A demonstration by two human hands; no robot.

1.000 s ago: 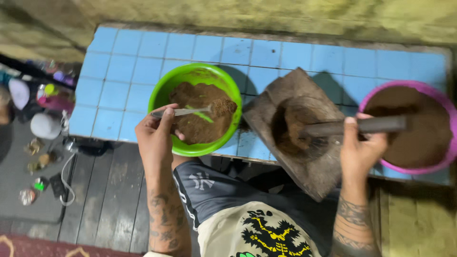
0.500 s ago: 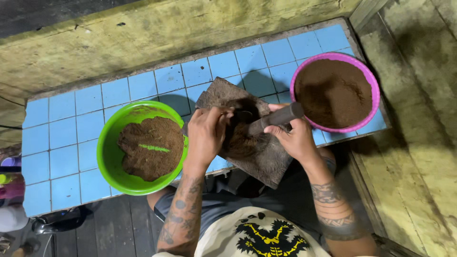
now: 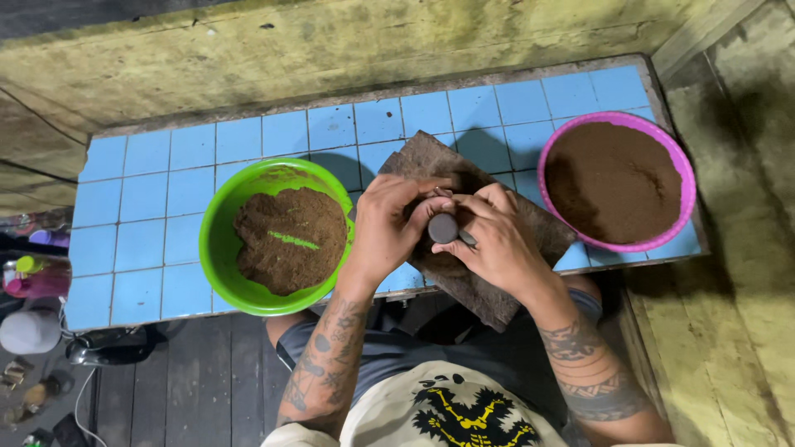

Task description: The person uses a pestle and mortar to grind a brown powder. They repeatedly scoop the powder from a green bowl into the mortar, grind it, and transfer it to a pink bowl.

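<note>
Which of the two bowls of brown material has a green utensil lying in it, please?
The green bowl, left of the hands, has the green utensil lying on its lumpy brown heap; the pink bowl on the right holds only smooth brown powder.

dim, sharp, soft shadows

— What do we have around us here?
— We see a counter of light-blue tiles (image 3: 149,207) against a worn, yellow-green wall (image 3: 331,50).
— And below?
— We look down on dark wooden floorboards (image 3: 207,381), dimly lit, with small clutter (image 3: 33,331) at the left.
</note>
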